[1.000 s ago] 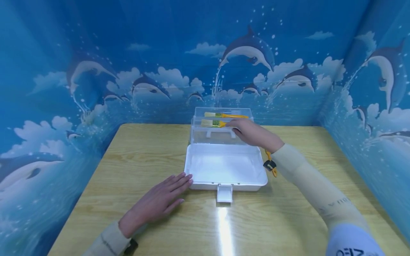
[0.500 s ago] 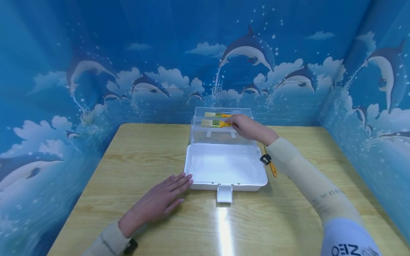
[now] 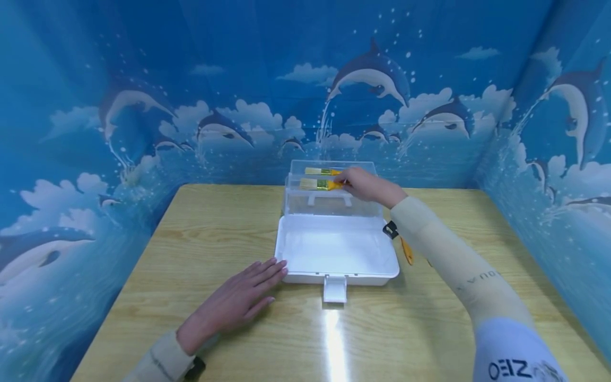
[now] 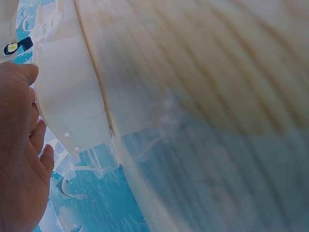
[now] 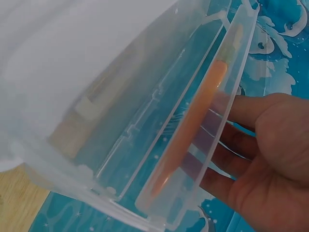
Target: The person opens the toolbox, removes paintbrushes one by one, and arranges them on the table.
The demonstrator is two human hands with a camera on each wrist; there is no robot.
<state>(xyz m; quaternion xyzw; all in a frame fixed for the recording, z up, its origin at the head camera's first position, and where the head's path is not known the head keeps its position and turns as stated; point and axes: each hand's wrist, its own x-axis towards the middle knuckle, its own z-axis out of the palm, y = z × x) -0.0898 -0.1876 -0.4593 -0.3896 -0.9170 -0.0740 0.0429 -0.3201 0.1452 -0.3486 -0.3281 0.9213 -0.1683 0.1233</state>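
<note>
A white plastic box (image 3: 336,278) stands with its clear lid and trays folded back behind it. Two paintbrushes with orange handles and pale bristles lie in the clear trays, a back paintbrush (image 3: 315,171) and a front paintbrush (image 3: 310,184). My right hand (image 3: 367,187) reaches over the front tray and pinches the front paintbrush by its handle. In the right wrist view, my fingers show through the translucent tray (image 5: 145,205) wall around an orange handle (image 5: 193,116). My left hand (image 3: 238,297) lies with straight fingers, its tips touching the box's front left corner.
An orange handle (image 3: 407,252) lies on the wooden table (image 3: 215,223) right of the box, partly hidden by my right arm. The box's front latch (image 3: 335,291) hangs down. A blue dolphin-print cloth (image 3: 258,63) encloses the table at the back and sides.
My right hand has shifted slightly left and up along the front paintbrush's handle, now covering part of the back one's. The paintbrushes, box and left hand stay put.
</note>
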